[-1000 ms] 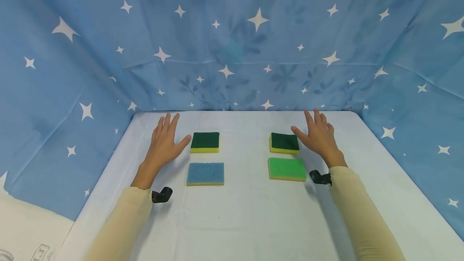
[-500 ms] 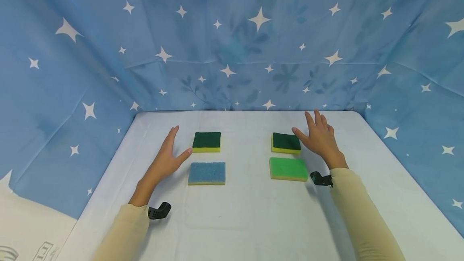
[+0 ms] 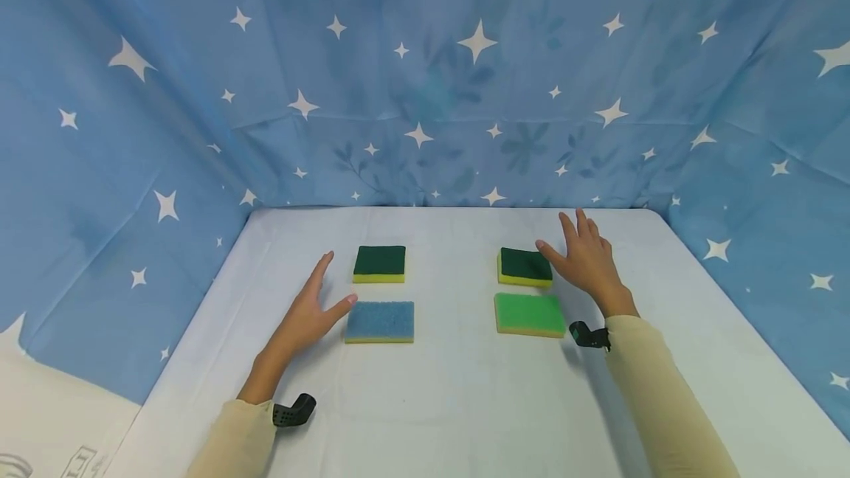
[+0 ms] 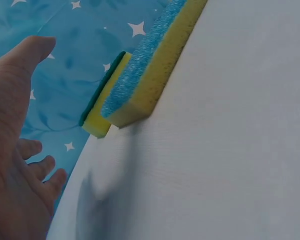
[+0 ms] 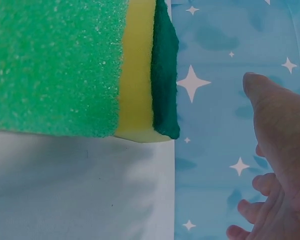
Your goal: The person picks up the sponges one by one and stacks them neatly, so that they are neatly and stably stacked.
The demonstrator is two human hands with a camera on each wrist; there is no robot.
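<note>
Four flat sponges would be several; they lie in two pairs on the white table. On the left, a dark green and yellow sponge [image 3: 379, 262] lies behind a blue-topped sponge [image 3: 380, 321]. The right pair is another dark green and yellow sponge [image 3: 524, 265] with a bright green sponge [image 3: 529, 313] in front. My left hand [image 3: 307, 319] hovers left of the blue sponge, fingers extended, thumb toward its near side, holding nothing. Over the right side, my right hand [image 3: 587, 260] hangs beside the dark green sponge, fingers spread and nothing in them.
A white cloth covers the table [image 3: 425, 404]. Blue star-printed curtain [image 3: 425, 94] walls it in at the back and both sides. Black wrist cameras [image 3: 295, 411] are strapped to both wrists.
My left hand has drawn back toward me, from beside the dark green sponge to beside the blue one. My right hand and the sponges have stayed in place.
</note>
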